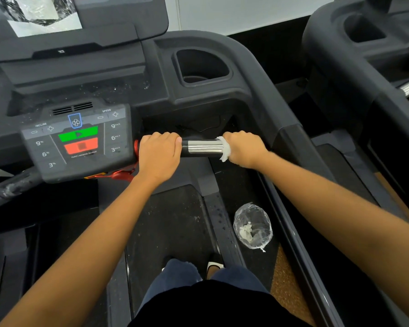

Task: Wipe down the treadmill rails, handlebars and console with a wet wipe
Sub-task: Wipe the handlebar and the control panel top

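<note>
Right hand [244, 148] — wet wipe [224, 149] on handlebar [203, 147]

hands [159, 153] [243, 148] 2 | wipe [224, 149] 1 | handlebar [204, 147] 1 | bag [253, 226] 1 | cupholders [202, 67] [361, 28] 2

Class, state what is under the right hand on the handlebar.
A white wet wipe pokes out beneath the right hand, wrapped round the handlebar; the hand covers the rest of it.

I have one view only: a wide-angle camera on the person's head, facing forward and steeply down. It sits close above the handlebar [204, 148], with the console [76, 142] to the left and the belt [170, 220] beneath. A second treadmill [340, 57] fills the right edge.
</note>
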### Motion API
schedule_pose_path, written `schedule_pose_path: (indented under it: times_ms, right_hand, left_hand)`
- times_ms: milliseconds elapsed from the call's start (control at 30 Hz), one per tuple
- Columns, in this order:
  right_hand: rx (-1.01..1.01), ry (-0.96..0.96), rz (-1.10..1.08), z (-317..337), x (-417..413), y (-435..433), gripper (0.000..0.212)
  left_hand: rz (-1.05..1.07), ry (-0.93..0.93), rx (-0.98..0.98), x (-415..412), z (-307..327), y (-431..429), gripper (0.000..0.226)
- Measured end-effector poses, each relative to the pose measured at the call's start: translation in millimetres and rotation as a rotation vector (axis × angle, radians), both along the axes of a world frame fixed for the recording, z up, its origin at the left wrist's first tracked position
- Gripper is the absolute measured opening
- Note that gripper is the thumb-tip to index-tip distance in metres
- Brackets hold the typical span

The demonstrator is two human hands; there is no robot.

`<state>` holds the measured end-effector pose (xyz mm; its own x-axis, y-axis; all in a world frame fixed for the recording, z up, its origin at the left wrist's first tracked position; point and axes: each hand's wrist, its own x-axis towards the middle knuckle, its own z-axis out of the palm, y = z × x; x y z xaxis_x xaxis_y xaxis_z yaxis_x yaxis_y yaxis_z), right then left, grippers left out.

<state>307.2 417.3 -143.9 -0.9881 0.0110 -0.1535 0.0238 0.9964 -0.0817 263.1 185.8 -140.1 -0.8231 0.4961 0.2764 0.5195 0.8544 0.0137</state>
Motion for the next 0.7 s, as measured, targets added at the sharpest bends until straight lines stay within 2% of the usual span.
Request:
schedule_pose_path:
  times_ms: [67, 133, 200, 400, 533, 633, 700]
  right_hand:
    - [0.108, 0.228, -0.028, -20, 11, -5, 0.019]
    - [0.155, 0.328, -0.089, -28, 15, -12, 0.023]
    - [0.162, 0.306, -0.098, -25, 16, -14, 0.025]
    - [0.244, 0.047, -0.023, 5, 9, 0, 0.026]
    - [0.259, 0.195, -0.135, -10, 26, -3, 0.026]
    - [0.356, 0.373, -0.117, -33, 44, 2, 0.033]
    - [0.351, 0.465, -0.132, -39, 50, 1, 0.033]
  left_hand:
    - [0.013, -0.004, 0.0, 0, 0, 0, 0.038]
    - [0.018, 0.002, -0.001, 1, 0, 1, 0.037]
    - [0.008, 0.014, -0.015, 1, 1, 1, 0.037]
    - [0.003, 0.003, -0.034, 0, 1, 0, 0.034]
    - [-0.027, 0.0, -0.027, -1, 2, -3, 0.033]
    - [-0.032, -0.009, -0.016, 1, 3, -3, 0.034]
    - [-0.025, -0.015, -0.029, 1, 4, -2, 0.034]
